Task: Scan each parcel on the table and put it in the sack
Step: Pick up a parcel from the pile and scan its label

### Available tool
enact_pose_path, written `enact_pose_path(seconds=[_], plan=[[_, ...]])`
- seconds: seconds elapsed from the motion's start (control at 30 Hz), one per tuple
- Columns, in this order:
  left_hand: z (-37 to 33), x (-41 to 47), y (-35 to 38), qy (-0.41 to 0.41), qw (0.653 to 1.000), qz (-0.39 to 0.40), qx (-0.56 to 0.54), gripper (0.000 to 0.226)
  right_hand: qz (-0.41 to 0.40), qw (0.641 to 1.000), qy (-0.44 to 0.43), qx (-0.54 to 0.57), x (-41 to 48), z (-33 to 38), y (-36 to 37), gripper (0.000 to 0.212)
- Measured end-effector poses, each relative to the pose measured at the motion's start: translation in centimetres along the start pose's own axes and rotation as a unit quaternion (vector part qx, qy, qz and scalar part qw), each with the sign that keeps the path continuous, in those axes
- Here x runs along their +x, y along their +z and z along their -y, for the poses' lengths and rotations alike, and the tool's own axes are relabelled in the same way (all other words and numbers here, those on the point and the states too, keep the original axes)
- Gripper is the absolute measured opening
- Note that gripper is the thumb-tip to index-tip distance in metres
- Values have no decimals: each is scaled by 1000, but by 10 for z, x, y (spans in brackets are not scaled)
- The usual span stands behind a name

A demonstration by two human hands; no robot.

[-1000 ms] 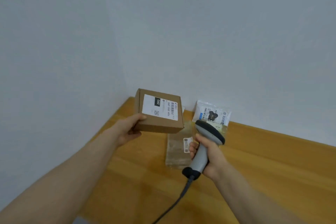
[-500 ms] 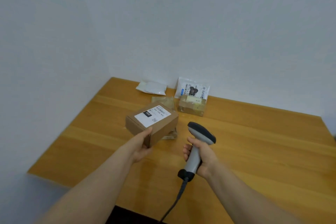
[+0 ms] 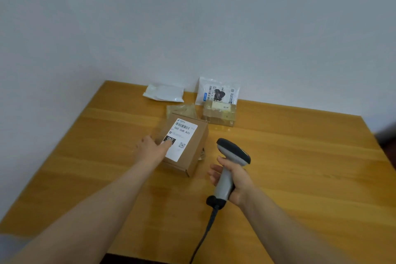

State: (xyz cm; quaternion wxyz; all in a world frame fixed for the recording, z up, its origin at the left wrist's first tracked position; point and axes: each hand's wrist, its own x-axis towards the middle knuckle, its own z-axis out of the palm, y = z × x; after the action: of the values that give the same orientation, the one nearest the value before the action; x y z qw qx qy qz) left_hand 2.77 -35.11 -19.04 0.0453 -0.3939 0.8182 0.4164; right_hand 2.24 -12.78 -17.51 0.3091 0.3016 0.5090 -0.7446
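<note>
You gripped the cardboard box (image 3: 189, 154) by its left edge with your left hand (image 3: 150, 151), thumb on the upturned label, mid-table (image 3: 300, 167). Just to its right, your right hand (image 3: 239, 180) clasped the barcode scanner (image 3: 232, 150).

The left hand (image 3: 150, 150) and right hand (image 3: 237, 180) were bare. The left forearm (image 3: 102, 206) and right forearm (image 3: 285, 227) were bare too, uncovered along their whole visible length down to the bottom edge of the view.

scanner cable (image 3: 205, 234) cut by bottom edge, clear packet (image 3: 182, 109) half behind box (image 3: 195, 150)
</note>
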Motion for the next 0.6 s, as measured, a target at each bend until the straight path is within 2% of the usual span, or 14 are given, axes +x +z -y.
enact_pose_path(seconds=[0.03, 0.07, 0.13, 0.17, 0.23, 0.3, 0.4, 0.5, 0.6], plan=[[-2, 5, 0, -15, 1000, 12, -7, 81, 1, 1000, -3, -4, 3, -1, 5, 25], [-4, 9, 0, -33, 998, 32, -31, 73, 1, 1000, -7, -11, 8, -2, 10, 25], [-8, 13, 0, -92, 982, 108, -121, 37, 4, 1000, -14, -27, 16, -5, 20, 29], [-6, 14, -1, -113, 969, 151, -158, 29, 9, 999, -14, -36, 18, -6, 24, 32], [2, 13, -2, -141, 945, 220, -199, 26, 14, 998, -9, -55, 22, -10, 31, 37], [11, 13, -3, -149, 931, 235, -236, 19, 11, 997, -9, -76, 22, -13, 35, 39], [15, 7, -18, -144, 917, 260, -267, 25, 1, 996, -24, -90, 16, -12, 35, 40], [11, 1, -41, -100, 925, 282, -234, 45, 7, 992, -62, -112, 4, -4, 35, 39], [0, -7, -61, -58, 944, 225, -233, 62, 30, 986, -98, -130, -12, 7, 43, 39]])
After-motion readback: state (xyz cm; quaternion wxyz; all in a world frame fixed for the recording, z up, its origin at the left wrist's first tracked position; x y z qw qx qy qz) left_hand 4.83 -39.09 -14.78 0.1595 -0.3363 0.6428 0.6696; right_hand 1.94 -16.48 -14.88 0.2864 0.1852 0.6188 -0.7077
